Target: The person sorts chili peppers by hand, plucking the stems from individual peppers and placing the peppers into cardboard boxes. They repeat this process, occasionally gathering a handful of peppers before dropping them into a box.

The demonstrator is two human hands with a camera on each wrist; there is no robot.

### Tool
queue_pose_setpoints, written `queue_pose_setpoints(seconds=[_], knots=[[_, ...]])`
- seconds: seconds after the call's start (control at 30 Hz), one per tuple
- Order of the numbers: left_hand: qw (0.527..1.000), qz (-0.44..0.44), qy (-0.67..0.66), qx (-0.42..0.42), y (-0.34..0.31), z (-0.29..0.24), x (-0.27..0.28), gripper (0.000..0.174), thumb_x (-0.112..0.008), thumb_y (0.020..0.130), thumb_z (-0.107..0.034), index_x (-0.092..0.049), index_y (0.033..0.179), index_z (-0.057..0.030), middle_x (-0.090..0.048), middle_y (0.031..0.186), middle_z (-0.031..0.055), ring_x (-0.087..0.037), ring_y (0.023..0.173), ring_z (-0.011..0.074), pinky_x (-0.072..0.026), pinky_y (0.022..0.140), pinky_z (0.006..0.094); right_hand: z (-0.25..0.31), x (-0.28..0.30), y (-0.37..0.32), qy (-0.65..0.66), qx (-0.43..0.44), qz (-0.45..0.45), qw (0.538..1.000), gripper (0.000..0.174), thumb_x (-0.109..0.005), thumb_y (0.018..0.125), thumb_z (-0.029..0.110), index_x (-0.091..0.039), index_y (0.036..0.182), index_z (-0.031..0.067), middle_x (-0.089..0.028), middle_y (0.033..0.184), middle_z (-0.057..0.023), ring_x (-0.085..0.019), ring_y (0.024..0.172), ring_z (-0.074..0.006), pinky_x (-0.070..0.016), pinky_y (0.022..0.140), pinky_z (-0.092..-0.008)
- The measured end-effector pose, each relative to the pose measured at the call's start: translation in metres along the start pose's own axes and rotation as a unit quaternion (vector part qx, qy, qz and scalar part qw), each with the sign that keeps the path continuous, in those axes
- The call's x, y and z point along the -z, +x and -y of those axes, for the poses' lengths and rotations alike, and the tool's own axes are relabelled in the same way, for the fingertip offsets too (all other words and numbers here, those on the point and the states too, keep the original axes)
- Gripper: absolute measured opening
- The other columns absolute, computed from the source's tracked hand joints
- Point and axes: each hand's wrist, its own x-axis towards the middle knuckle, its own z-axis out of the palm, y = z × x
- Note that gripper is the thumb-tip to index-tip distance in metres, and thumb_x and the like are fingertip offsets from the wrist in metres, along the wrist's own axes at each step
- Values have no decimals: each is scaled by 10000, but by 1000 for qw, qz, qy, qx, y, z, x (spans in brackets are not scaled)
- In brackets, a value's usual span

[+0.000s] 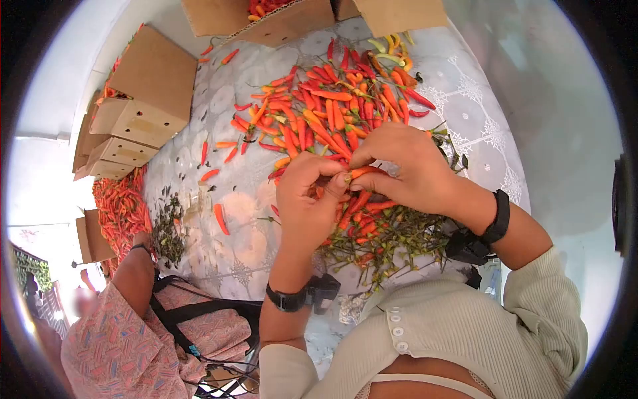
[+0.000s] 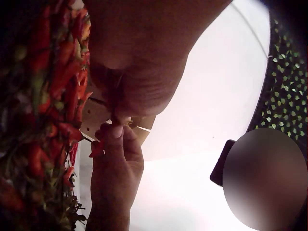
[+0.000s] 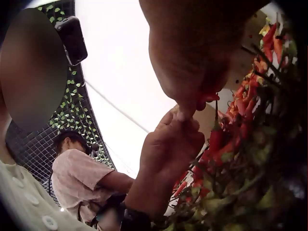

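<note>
An orange-red chili [image 1: 367,171] lies between the two hands, above the heap of red and orange chilies [image 1: 332,100]. The right hand [image 1: 415,169] pinches its body between thumb and fingers. At the chili's stem end, the left hand [image 1: 312,199] has its thumb and curled fingers closed on it, the tips of both hands nearly touching. In the left wrist view a bit of red chili [image 2: 97,149] shows by the right hand [image 2: 115,163]. The right wrist view shows the left hand [image 3: 171,149] meeting the right hand [image 3: 192,62].
Green stems [image 1: 385,256] lie piled at the near edge of the patterned tablecloth [image 1: 246,233]. Cardboard boxes [image 1: 156,86] stand at the left and back. Another person [image 1: 146,326] sits at the left by more chilies [image 1: 123,206]. Yellow chilies [image 1: 395,50] lie at the back.
</note>
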Motion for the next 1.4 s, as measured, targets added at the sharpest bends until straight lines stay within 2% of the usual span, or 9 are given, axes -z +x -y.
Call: queue_pose_setpoints(seconds=[0.2, 0.33, 0.43, 0.47, 0.57, 0.77, 0.97, 1.13, 1.4], knots=[[997, 37, -70, -27, 2, 3, 4, 84, -685, 865, -69, -635, 867, -2, -543, 811, 31, -533, 749, 104, -448, 670, 240, -4, 7, 1, 175, -71, 67, 980, 169, -758, 773, 108, -641, 872, 38, -651, 804, -47, -617, 751, -167, -471, 685, -315], [994, 3, -110, -12, 0, 5, 3, 99, -655, 884, -89, -599, 906, -11, -557, 877, 38, -519, 774, 128, -410, 715, 253, -6, 9, 4, 395, -205, 82, 892, 150, -651, 910, 144, -576, 958, 24, -624, 843, -15, -607, 801, -95, -468, 669, -249], [947, -95, -290, 96, -1, 6, 9, 104, -619, 876, -71, -579, 947, -7, -562, 880, 44, -527, 780, 137, -426, 714, 260, -11, 14, 8, 371, -215, 29, 903, 126, -561, 970, 154, -528, 1000, 35, -605, 885, -4, -593, 814, -82, -455, 656, -227], [947, -101, -290, 91, 0, 5, 12, 104, -605, 871, -62, -576, 953, -5, -564, 879, 48, -529, 780, 139, -430, 712, 263, -5, 14, 9, 296, -212, -5, 931, 65, -592, 896, 67, -552, 933, 32, -569, 854, -47, -565, 687, -136, -495, 660, -293], [952, -112, -274, 78, 1, 3, 14, 118, -570, 854, -37, -571, 966, 0, -569, 877, 60, -530, 780, 140, -435, 709, 268, -7, 11, 5, 37, -36, 83, 995, 99, -647, 841, 112, -592, 895, 49, -582, 878, -81, -602, 729, -229, -502, 680, -358], [968, -90, -226, 62, 0, 7, 9, 124, -557, 857, -41, -571, 972, 3, -574, 884, 62, -508, 781, 125, -424, 719, 260, 1, 5, -5, -89, -20, 264, 960, 201, -731, 750, 199, -645, 863, 57, -590, 890, -111, -615, 853, -322, -496, 717, -422], [967, -98, -223, 71, 0, 4, 8, 146, -574, 908, -111, -580, 999, 3, -579, 895, 46, -508, 792, 117, -419, 725, 255, -7, 1, -4, -23, -69, 159, 985, 271, -758, 775, 211, -600, 913, 40, -598, 872, -79, -621, 762, -229, -477, 653, -339], [986, -65, -140, 65, 1, -1, -1, 176, -670, 890, -116, -618, 1020, -9, -594, 917, 27, -570, 867, 105, -447, 749, 224, -3, 15, 8, 244, -273, 72, 928, 226, -721, 860, 193, -591, 965, 41, -590, 785, -2, -557, 727, -74, -447, 645, -252], [999, -37, 11, 13, -2, 9, -6, 176, -708, 859, -133, -633, 952, -3, -580, 869, 60, -549, 761, 144, -450, 682, 264, -3, 9, 5, 333, -241, 43, 910, 238, -728, 866, 174, -602, 1023, 47, -623, 859, 31, -570, 796, -25, -468, 712, -201]])
